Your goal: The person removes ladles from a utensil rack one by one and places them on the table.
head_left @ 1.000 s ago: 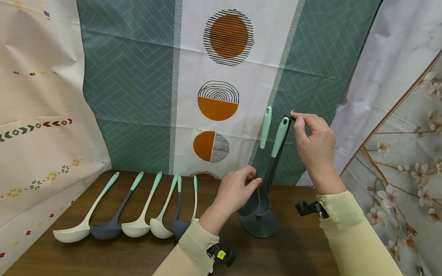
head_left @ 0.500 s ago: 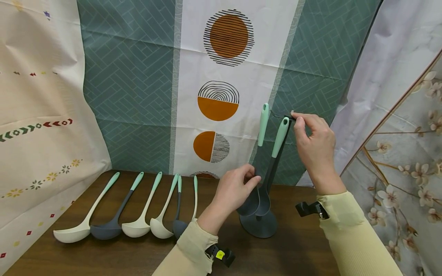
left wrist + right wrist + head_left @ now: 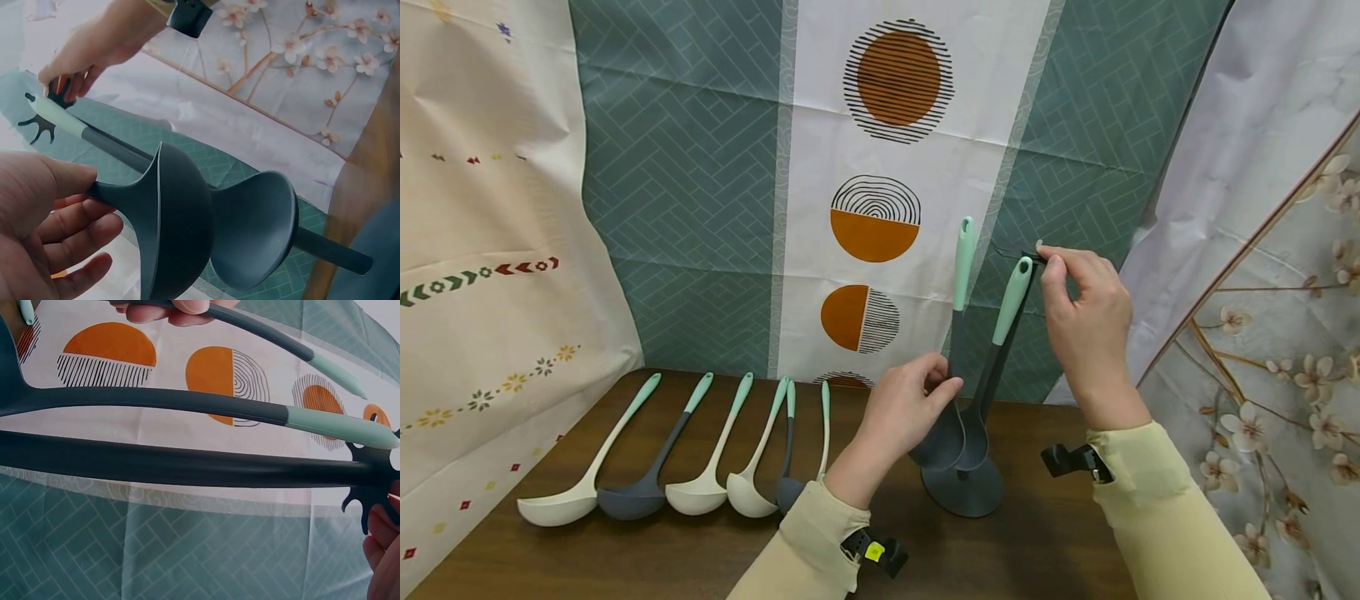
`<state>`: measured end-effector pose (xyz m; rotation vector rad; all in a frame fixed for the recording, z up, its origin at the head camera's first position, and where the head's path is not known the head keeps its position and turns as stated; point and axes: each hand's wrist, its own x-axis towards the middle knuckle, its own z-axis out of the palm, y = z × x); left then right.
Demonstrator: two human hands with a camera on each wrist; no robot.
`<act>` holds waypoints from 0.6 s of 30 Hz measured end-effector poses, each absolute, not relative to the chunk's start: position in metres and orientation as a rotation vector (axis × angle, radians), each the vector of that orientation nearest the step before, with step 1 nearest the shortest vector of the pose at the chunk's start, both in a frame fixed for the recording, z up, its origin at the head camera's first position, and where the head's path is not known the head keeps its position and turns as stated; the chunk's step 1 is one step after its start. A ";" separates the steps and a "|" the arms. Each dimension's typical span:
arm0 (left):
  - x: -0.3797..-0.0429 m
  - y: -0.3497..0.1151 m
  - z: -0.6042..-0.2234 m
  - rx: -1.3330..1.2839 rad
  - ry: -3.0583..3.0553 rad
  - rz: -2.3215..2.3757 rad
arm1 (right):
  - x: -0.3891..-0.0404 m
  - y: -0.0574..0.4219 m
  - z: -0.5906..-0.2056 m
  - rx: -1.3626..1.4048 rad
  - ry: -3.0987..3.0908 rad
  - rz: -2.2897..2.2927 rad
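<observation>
My left hand point(image 3: 898, 408) pinches the neck of a dark grey ladle with a mint-green handle point(image 3: 965, 265), just above its bowl point(image 3: 181, 219). That ladle is upright, its handle end apart from the stand's hooks. A second grey ladle point(image 3: 1012, 302) hangs by the hole in its handle on the utensil stand, its bowl point(image 3: 256, 231) right behind the held one. The stand has a round base point(image 3: 962, 493), a dark post point(image 3: 187, 464) and a crown of curved hooks point(image 3: 367, 503). At the crown, my right hand point(image 3: 1086, 321) grips a hook between thumb and fingers.
On the left of the brown table point(image 3: 700, 558) several ladles lie in a row, among them a white ladle point(image 3: 561, 506) and a grey ladle point(image 3: 632, 500). A patterned cloth point(image 3: 700, 183) hangs behind, and a flowered sheet point(image 3: 1285, 375) on the right.
The held ladle's handle end has moved left and up, away from the hooks, and my left hand has shifted slightly left with it. My right hand keeps its hold on the stand.
</observation>
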<state>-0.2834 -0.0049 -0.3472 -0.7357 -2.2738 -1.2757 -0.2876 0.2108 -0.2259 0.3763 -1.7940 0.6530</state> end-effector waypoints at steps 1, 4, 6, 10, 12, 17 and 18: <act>-0.283 -0.006 -0.347 -0.735 -2.270 -1.281 | -0.287 0.210 -0.226 0.374 -1.783 0.651; -0.283 -0.008 -0.347 -0.731 -2.260 -1.291 | -0.285 0.207 -0.228 0.371 -1.758 0.638; -0.284 -0.009 -0.346 -0.730 -2.254 -1.293 | -0.284 0.206 -0.229 0.367 -1.744 0.625; -0.284 -0.010 -0.345 -0.722 -2.247 -1.289 | -0.283 0.204 -0.230 0.374 -1.734 0.592; -0.284 -0.011 -0.345 -0.716 -2.246 -1.291 | -0.283 0.203 -0.230 0.379 -1.738 0.582; -0.284 -0.012 -0.345 -0.703 -2.250 -1.296 | -0.284 0.203 -0.231 0.387 -1.752 0.575; -0.284 -0.012 -0.345 -0.701 -2.250 -1.295 | -0.284 0.204 -0.231 0.388 -1.752 0.578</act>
